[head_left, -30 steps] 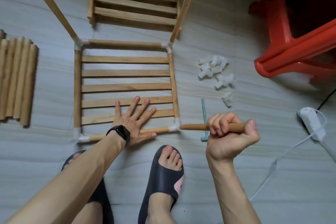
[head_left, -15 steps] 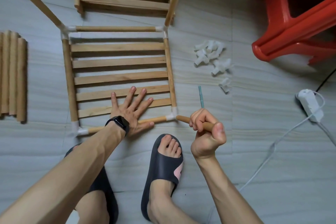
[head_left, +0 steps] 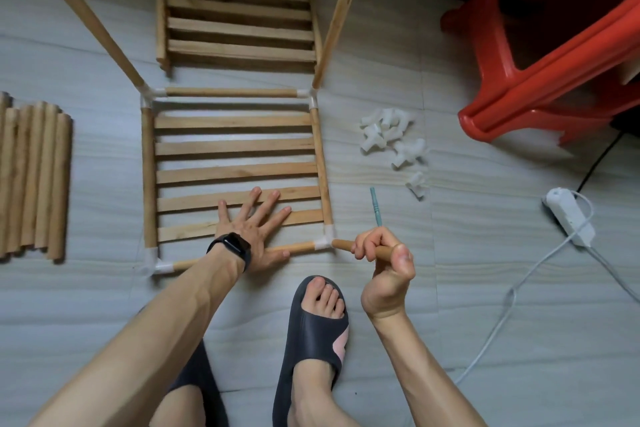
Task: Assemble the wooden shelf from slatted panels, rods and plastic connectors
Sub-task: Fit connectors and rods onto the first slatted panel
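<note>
Left grip [head_left: 254,230]: palm down, fingers [head_left: 273,199] spread wide and straight, pressing flat on the panel [head_left: 235,147]; thumb lies out to the right.
Left wrist [head_left: 239,263]: straight in line with the hand, a black watch [head_left: 230,249] strapped round it.
Left arm [head_left: 166,333]: stretched right out, forward from the lower left, forearm bare.
Right grip [head_left: 384,260]: a tight fist round a rod [head_left: 341,244], fingers [head_left: 367,246] curled over the top, thumb capping the rod's right end.
Right wrist [head_left: 384,314]: cocked back, heel of the palm facing the camera.
Right arm [head_left: 433,388]: up from the lower right, forearm angled in toward the middle.
</note>
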Demonstrator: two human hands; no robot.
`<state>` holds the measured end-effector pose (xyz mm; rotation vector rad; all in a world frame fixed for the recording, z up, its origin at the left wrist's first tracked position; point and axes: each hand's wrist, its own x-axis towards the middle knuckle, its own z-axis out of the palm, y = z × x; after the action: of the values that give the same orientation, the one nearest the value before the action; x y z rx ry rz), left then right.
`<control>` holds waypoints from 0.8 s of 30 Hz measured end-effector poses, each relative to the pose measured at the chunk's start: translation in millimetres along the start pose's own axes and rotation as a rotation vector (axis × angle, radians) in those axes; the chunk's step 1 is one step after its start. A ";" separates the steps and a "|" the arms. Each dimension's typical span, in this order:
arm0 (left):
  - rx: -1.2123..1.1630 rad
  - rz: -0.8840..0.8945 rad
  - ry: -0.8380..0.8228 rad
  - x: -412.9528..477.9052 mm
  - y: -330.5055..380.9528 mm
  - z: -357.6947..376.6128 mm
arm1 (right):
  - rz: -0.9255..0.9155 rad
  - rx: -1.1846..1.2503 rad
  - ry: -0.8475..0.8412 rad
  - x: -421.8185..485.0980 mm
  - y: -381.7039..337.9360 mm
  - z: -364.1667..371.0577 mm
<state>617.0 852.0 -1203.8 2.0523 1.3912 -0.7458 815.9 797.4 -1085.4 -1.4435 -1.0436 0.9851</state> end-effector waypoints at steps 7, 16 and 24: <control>-0.096 0.046 0.039 -1.1 -5.4 -4.6 | -0.476 -0.729 -0.012 17.5 -54.9 0.9; -0.488 -0.177 0.496 -42.3 -99.7 -13.3 | -0.270 -1.696 -0.334 14.0 -82.5 69.3; -0.552 -0.684 0.512 -93.3 -210.7 38.2 | -0.098 -1.888 -0.409 18.3 -103.4 85.9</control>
<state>384.6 832.4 -1192.1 1.3610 2.3244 -0.0218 729.2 845.5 -992.7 -2.5322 -2.6079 -0.1262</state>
